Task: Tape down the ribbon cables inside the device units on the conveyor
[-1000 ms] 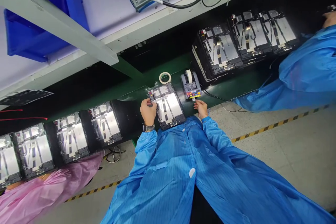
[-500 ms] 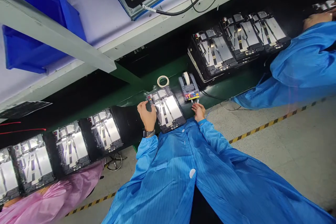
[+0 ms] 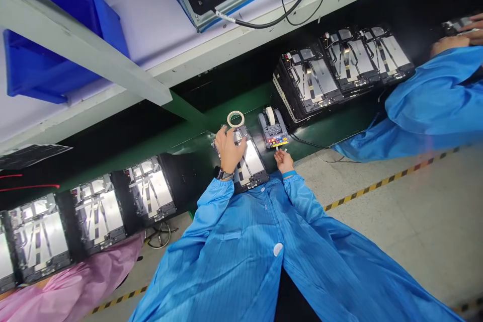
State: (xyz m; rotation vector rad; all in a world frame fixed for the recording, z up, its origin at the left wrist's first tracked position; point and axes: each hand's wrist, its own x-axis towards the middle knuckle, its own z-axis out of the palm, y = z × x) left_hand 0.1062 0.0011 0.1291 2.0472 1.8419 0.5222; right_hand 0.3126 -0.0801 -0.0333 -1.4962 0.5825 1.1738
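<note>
Taping in hand. Left hand (image 3: pixel 230 148) lies open on the panel (image 3: pixel 253 162) at the bench (image 3: pixel 332 126) edge; right hand (image 3: pixel 284 161) appears pinched on a tape strip (image 3: pixel 286 150) beside the dispenser (image 3: pixel 273 128). Placement needs the panel uncovered.

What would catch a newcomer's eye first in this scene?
The line of opened silver-and-black panels along the dark green belt, from lower left to a stack at upper right. At the middle, the person's left hand lies over the top of one panel close to a tape roll, while the right hand sits by the outlet of a small tape dispenser. At upper left are blue bins.
</note>
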